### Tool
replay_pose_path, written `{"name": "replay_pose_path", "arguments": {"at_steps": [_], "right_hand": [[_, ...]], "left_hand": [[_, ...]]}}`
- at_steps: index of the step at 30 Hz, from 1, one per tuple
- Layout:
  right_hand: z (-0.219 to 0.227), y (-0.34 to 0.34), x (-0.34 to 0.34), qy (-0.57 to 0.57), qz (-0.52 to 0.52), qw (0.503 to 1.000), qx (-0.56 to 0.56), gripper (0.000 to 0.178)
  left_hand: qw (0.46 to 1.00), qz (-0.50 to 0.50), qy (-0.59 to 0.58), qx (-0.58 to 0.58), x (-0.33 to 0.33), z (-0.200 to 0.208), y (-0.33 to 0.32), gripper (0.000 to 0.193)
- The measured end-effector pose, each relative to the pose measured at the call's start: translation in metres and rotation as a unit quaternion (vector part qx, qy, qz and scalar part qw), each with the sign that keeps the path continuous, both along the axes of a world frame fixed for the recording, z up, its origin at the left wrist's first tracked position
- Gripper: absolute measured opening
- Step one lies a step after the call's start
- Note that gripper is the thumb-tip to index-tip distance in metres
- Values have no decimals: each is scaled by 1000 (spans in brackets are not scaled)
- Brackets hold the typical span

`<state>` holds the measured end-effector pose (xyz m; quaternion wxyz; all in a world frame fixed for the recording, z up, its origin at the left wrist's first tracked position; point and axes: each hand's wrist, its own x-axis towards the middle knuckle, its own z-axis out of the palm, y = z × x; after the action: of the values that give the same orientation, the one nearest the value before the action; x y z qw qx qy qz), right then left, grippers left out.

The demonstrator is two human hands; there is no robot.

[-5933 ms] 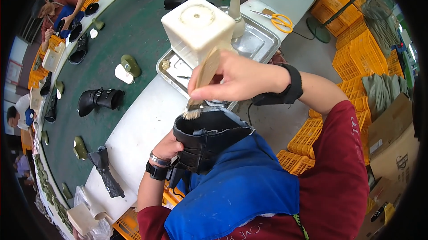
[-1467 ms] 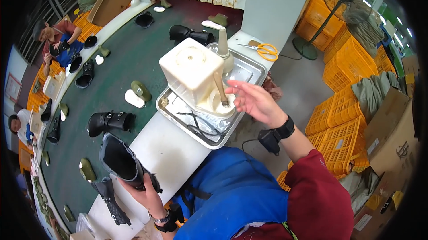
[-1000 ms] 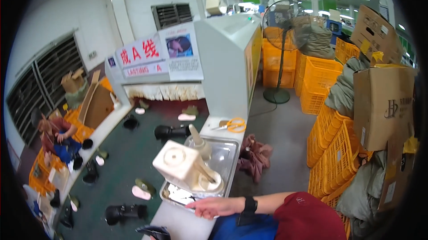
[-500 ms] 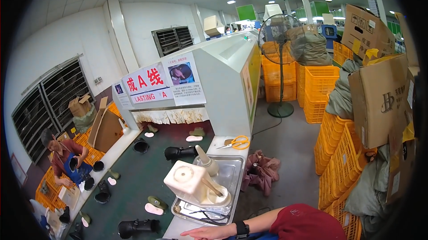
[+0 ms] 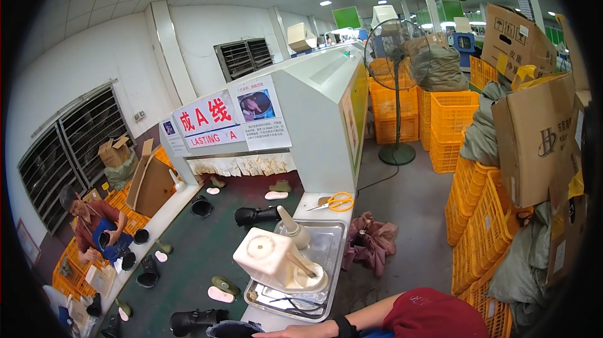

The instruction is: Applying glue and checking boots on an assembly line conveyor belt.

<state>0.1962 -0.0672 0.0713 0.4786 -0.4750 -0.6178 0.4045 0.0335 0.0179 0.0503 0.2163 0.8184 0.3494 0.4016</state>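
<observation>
My right hand reaches in at the lower edge, below the metal tray. Its fingertips meet the rim of a black boot, whose open shaft with a greyish lining shows at the bottom. Most of the fingers are cut off by the picture's edge, so their grip is hidden. Another black boot lies on its side just left of it on the dark green belt. My left hand is out of view.
A metal tray holds a white square container and a white bottle. Orange-handled scissors lie behind it. Boots, green lasts and pink insoles dot the belt. A co-worker handles a boot across it. Orange crates stand right.
The black boot's open shaft has come up into view beside my right hand. My right hand has shifted slightly right and lower. Across the belt, the co-worker's body has moved slightly.
</observation>
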Motion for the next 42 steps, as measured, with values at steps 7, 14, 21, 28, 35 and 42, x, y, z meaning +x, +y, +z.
{"name": "replay_pose_path", "arguments": {"at_steps": [7,14,21,28,35,42], "right_hand": [[-16,1,-3,-198,-87,974,67,55],[-23,1,0,-152,-97,983,42,53],[-24,2,14,59,-192,979,19,30],[-19,-7,16,63,-188,976,-88,25],[-31,7,22,0,-166,985,-46,30],[-34,15,26,50,-158,983,-82,32]], "left_hand": [[986,-31,-92,-132,0,5,2,55],[979,-11,-131,-158,-2,10,4,68],[962,13,-148,-230,-12,-12,13,68],[841,-74,-281,-457,-13,-33,13,42],[804,14,-251,-539,-17,-35,21,41],[812,-7,-250,-528,-16,-34,21,37]]}}
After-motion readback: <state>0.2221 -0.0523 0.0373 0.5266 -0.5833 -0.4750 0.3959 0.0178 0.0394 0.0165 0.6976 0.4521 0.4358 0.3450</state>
